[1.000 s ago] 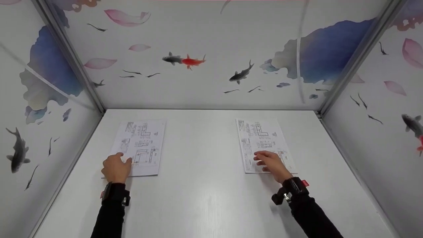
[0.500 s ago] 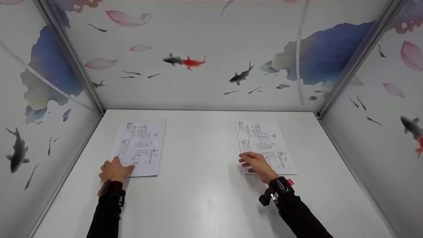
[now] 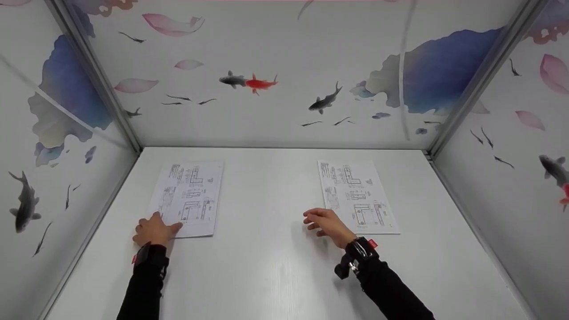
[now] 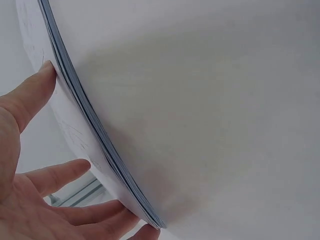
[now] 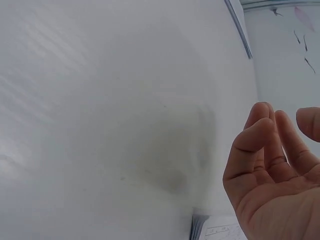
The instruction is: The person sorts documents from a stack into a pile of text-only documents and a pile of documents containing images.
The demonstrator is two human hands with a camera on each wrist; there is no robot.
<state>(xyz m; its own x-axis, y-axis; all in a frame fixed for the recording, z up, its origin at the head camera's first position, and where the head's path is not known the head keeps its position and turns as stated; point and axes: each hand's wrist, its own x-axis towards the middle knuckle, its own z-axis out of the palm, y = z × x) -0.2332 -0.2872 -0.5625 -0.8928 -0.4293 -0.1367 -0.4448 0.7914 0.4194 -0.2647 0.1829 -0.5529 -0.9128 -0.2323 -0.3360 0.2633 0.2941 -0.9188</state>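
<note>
A stack of printed sheets with line drawings (image 3: 193, 191) lies on the left side of the table. On its near left corner rests my left hand (image 3: 153, 230), fingers spread. In the left wrist view the thumb and fingertips touch the stack beside its layered edge (image 4: 90, 112). A second, similar stack of drawings (image 3: 360, 195) lies on the right. My right hand (image 3: 329, 226) hovers to the left of that stack's near end, holding nothing. Loosely bent fingers (image 5: 250, 145) show in the right wrist view.
The white table (image 3: 271, 200) shows bare surface between the two stacks. Panels printed with fish and petals enclose it at the back (image 3: 275, 115), left (image 3: 80, 169) and right (image 3: 502, 186). Metal rails run along the corners.
My right hand has moved left, off the right stack and over the bare table. My left hand has shifted slightly down and spread its fingers on the left stack. Both stacks stay put.
</note>
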